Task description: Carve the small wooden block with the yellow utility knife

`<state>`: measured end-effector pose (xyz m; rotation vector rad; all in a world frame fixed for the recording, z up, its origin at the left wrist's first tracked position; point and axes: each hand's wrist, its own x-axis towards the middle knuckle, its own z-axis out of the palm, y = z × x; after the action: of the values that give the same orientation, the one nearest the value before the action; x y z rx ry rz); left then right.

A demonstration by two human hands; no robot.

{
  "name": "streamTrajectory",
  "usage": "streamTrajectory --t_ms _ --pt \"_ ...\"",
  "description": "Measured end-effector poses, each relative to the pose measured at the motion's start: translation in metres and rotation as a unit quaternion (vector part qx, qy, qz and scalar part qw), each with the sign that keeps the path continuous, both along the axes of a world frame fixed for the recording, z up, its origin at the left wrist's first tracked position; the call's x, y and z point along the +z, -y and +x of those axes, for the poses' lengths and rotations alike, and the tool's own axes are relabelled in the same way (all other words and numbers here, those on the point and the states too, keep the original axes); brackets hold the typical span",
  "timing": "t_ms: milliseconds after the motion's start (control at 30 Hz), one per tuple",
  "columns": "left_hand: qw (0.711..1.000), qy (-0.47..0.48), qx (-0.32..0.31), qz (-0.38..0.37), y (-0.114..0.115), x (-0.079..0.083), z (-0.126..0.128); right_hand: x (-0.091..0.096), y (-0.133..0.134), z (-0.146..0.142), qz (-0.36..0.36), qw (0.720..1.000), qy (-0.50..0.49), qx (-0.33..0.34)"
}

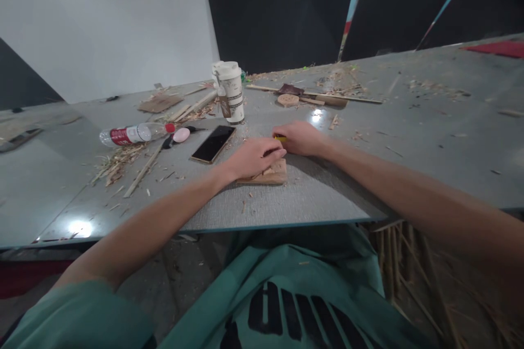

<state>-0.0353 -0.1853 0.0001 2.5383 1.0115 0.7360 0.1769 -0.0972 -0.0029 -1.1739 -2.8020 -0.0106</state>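
A small wood block (271, 173) lies flat on the grey table (311, 202), near its front edge, and is pinned under the left hand (251, 157), whose fingers are curled down on the block's top with a thin wood piece beneath them. A yellow tool (280, 138) is gripped in the closed right hand (301, 138), just behind the block and touching the left fingers; only the tool's yellow end is seen. A phone (213, 143) is laid face up just left of the hands, with a paper cup (231, 91) standing behind it. Farther left, a bottle (133, 134) lies on its side beside a pink egg-shaped thing (181, 134), among scattered shavings (117, 161). A wooden disc (288, 100) and sticks are seen at the table's far side.
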Motion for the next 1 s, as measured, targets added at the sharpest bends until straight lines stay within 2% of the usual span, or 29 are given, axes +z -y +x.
streamTrajectory --t_ms 467,1000 --pt "0.999 -0.029 -0.032 -0.009 0.0 0.0 0.0 0.007 0.003 -0.002 -0.017 1.0 0.013 0.013" --pt "0.998 -0.06 -0.029 -0.018 0.003 0.003 0.001 0.014 0.007 -0.004 -0.041 0.999 0.019 0.006"
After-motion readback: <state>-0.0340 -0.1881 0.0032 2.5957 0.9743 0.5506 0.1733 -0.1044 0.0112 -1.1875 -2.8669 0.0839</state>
